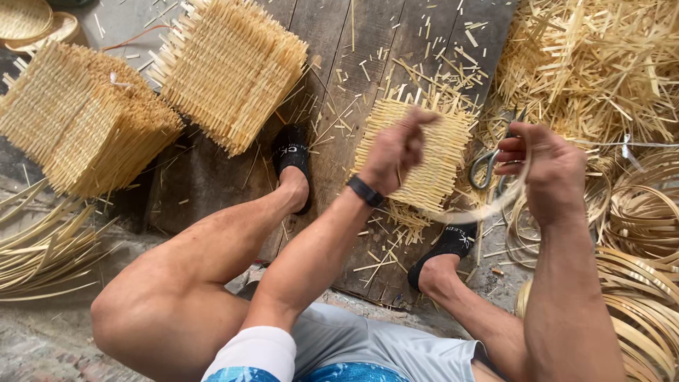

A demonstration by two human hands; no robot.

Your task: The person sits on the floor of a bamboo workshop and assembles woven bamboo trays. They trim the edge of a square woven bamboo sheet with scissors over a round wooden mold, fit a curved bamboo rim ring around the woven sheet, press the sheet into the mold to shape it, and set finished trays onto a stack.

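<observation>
My left hand [395, 148] hovers over a square woven bamboo mat [424, 152] lying on a wooden board [353, 85]; its fingers are pinched together, and I cannot make out anything between them. My right hand [548, 170] grips metal scissors [488, 166] by the handles and also holds a thin curved bamboo strip [488, 205], blurred, that sweeps down to the left. A dark band sits on my left wrist [366, 191]. My feet in black slippers [291, 152] rest on the board on either side of the mat.
Two tall stacks of woven mats [230, 64] [81, 117] stand at the upper left. Bamboo offcuts [587, 64] pile up at the upper right. Coiled bamboo hoops [640, 283] lie at the right, long strips [42, 247] at the left.
</observation>
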